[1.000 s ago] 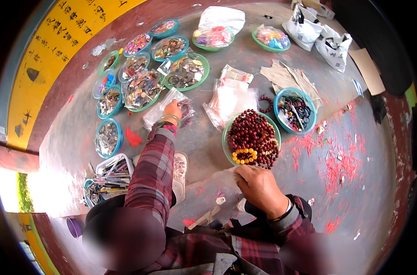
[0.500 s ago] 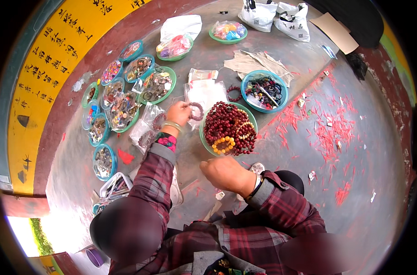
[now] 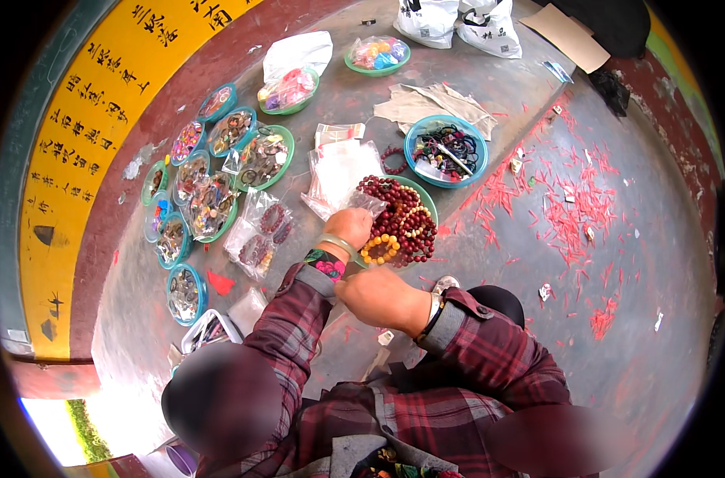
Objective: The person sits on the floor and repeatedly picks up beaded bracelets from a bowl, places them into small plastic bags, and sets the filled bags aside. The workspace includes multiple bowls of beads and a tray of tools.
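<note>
Beads (image 3: 402,211) just beside both hands (image 3: 351,227) (image 3: 388,299)

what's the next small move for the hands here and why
Perhaps shift the right hand slightly rightward. It sits curled just below the left hand, which reaches to the left side of the green bowl of dark red beads, so the hands look crowded; a little more room might help.

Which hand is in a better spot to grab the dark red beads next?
Probably the left hand: it is at the left side of the green bowl, close beside the dark red beads. The right hand is lower down, nearer the person's body, with its fingers mostly hidden.
</note>
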Demonstrator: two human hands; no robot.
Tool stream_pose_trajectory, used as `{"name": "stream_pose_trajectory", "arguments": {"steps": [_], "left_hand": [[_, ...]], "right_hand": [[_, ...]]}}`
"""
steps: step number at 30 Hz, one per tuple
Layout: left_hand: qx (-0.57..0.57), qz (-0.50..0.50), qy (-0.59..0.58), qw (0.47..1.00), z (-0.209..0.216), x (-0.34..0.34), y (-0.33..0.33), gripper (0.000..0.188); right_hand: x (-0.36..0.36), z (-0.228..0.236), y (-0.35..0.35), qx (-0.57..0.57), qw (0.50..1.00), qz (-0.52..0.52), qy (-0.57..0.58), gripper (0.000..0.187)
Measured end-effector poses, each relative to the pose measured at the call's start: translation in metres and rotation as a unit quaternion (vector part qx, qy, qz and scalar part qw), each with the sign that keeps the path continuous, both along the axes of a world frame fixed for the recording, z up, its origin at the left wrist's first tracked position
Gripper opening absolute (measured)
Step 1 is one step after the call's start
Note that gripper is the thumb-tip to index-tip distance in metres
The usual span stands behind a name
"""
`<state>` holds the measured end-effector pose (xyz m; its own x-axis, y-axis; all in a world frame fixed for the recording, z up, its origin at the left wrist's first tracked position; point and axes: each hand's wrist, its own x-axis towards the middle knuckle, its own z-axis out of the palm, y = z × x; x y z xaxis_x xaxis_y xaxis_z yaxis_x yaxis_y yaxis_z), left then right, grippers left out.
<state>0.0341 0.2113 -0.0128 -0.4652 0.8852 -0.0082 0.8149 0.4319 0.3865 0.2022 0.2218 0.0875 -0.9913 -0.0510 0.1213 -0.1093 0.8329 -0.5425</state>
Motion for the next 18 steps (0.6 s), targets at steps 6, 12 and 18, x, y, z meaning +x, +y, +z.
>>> {"name": "stream_pose_trajectory", "arguments": {"steps": [6,12,18], "left_hand": [[0.085,-0.042,0.056,0.994,0.002,0.001,0.003,0.019],[0.112,-0.108,0.078,0.985,0.014,-0.002,0.007,0.017],[0.094,-0.119,0.067,0.986,0.041,0.005,0.023,0.016]], "right_hand": [[0.0,-0.005,0.0,0.017,1.0,0.0,-0.01,0.005],[-0.004,-0.006,0.001,0.033,0.998,0.035,-0.027,0.014],[-0.004,-0.01,0.003,0.039,0.998,0.039,-0.036,0.014]]}}
